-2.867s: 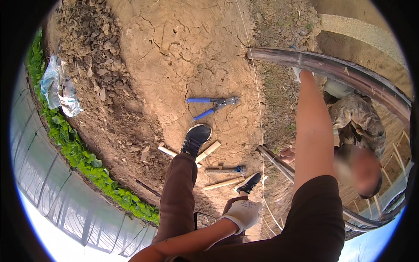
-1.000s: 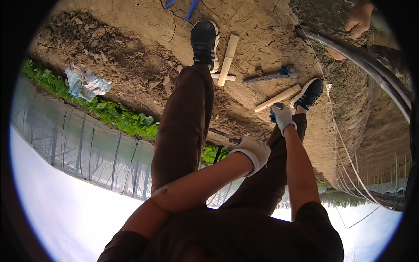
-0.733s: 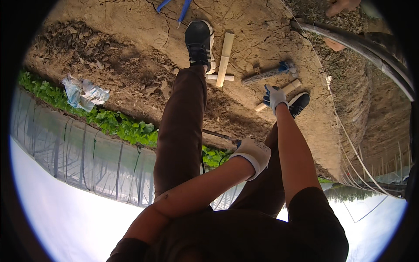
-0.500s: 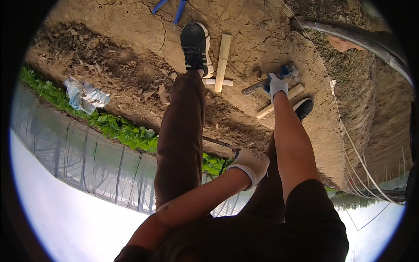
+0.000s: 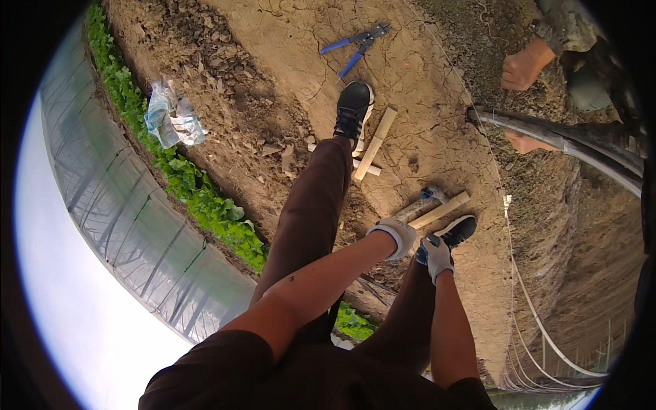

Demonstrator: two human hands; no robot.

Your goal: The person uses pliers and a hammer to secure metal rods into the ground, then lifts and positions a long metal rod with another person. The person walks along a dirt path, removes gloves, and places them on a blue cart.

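Note:
My left hand, in a white work glove, is above the near end of a wooden-handled tool; its fingers curl out of sight, and a grip on the handle cannot be confirmed. The tool's grey-blue head points away from me beside a pale wooden slat. Just right of the left hand, my gloved right hand is closed in front of my shoe, blue showing at its finger side. What it holds, if anything, is hidden. Further off, a second slat lies across a short piece of wood.
Blue-handled cutters lie on cracked soil beyond my other shoe. At right, another person's hand is near a weathered pole and a white cord. Crumpled plastic lies by leafy plants along a film-covered structure.
My right hand has drawn back from the wooden-handled tool toward my shoe. My left hand has moved forward to the tool's near end. The view has turned, bringing the cutters and the other person into sight.

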